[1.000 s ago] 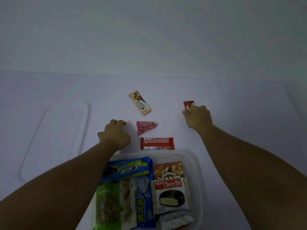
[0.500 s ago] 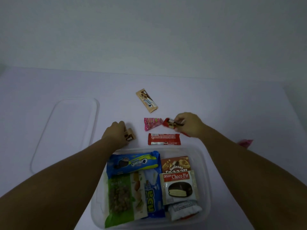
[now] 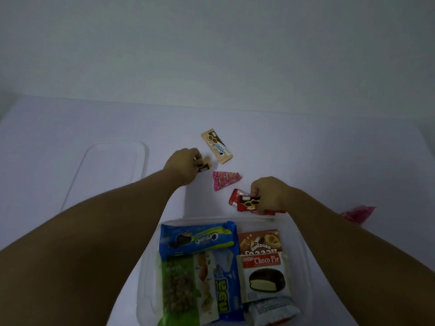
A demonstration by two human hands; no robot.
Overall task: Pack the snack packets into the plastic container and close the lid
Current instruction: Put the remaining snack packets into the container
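Note:
The clear plastic container (image 3: 304,260) sits at the near edge, holding several packets: a blue Cream-O pack (image 3: 197,238), a green nut bag (image 3: 179,288) and a Choco Pie (image 3: 263,276). My left hand (image 3: 183,165) is shut on a small tan packet (image 3: 204,167), just left of a beige Cream-O bar (image 3: 217,146). My right hand (image 3: 270,192) is shut on a small red packet (image 3: 248,203), just beyond the container's far rim. It covers the middle of a red bar (image 3: 274,211). A pink triangular packet (image 3: 224,180) lies between my hands.
The clear lid (image 3: 113,170) lies flat on the white table to the left of my left arm. Another pink packet (image 3: 359,214) shows to the right, partly hidden behind my right forearm. A pale wall rises behind the table.
My left hand has carried the tan packet away from the container's rim, toward the beige bar. My right hand has drawn the small red packet nearer and now covers the red bar.

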